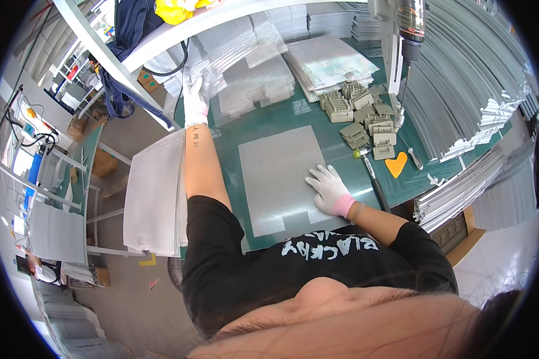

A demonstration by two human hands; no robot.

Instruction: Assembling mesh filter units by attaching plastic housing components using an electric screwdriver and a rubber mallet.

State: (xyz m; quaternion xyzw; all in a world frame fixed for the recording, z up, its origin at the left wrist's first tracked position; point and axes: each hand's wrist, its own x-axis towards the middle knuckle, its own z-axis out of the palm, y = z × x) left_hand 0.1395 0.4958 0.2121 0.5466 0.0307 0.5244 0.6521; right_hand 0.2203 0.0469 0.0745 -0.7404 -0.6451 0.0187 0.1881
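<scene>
A grey perforated sheet (275,173) lies flat on the green cutting mat (317,113) in front of me. My right hand (328,188), in a white glove with a pink cuff, rests spread on the sheet's right edge. My left hand (196,96), also gloved in white, reaches far forward to a pile of clear mesh sheets (251,90) at the back of the table and touches its left side. Whether its fingers grip a sheet I cannot tell.
A stack of grey sheets (156,197) hangs over the table's left edge. Small beige plastic parts (362,116) lie at the right, with an orange scraper (396,164) and a knife (374,179). A hanging screwdriver (410,42) dangles above. Long grey profiles (473,96) fill the right side.
</scene>
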